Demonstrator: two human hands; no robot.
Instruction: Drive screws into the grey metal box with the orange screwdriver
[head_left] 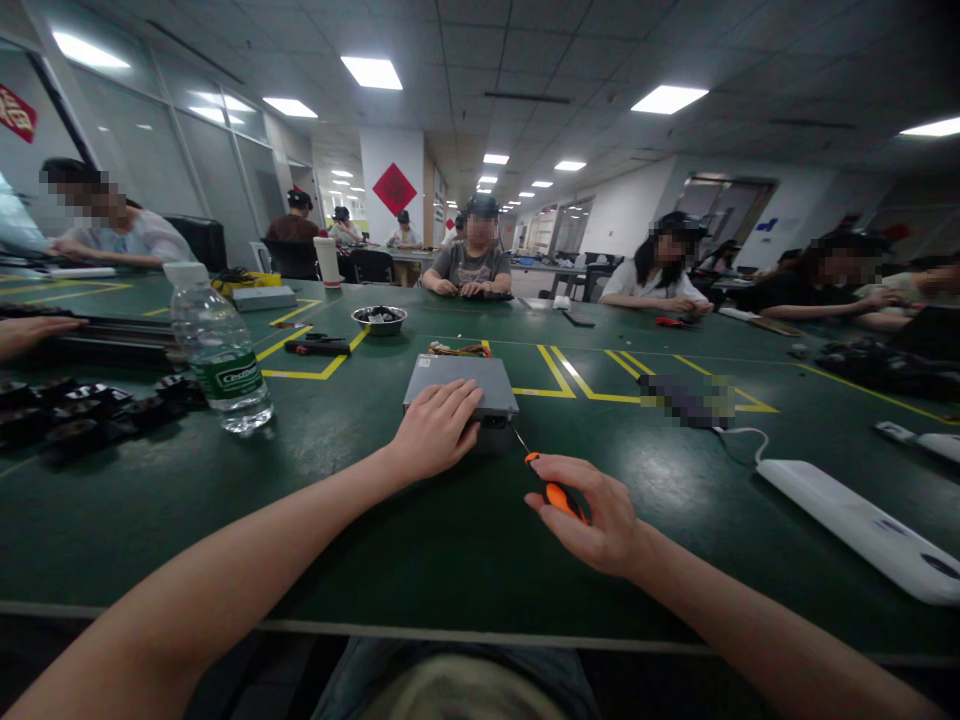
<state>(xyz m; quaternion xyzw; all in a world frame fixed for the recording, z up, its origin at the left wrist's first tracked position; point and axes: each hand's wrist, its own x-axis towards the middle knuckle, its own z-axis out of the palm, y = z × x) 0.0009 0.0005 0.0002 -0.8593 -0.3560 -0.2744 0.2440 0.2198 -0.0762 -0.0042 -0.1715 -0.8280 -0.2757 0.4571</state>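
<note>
The person's left hand [435,428] lies palm down on the near edge of a flat grey metal box [459,386] on the green table [450,540], fingers together and stretched forward over the lid, pressing on it rather than gripping it. The right hand [596,515] is curled around the orange handle of a screwdriver [551,490], thumb and fingers closed tight on it; the thin shaft runs up and left from the fingertips, and its tip sits at the box's near right corner, just beside the left hand's little finger. Whether the tip actually touches the box cannot be told. Just beyond the left fingertips, past the far edge of the box, lies a small bundle of yellow and red wires [459,350]. Farther out in the same direction stands a small metal bowl [379,319] with dark bits in it. Well to the left of the left hand stands a clear water bottle [219,350] with a green label, and beside it a row of black parts [82,405]. To the right of the right hand, well apart, lies a long white power strip [855,520] with its cable. Other people sit at work around the table's far side.
</note>
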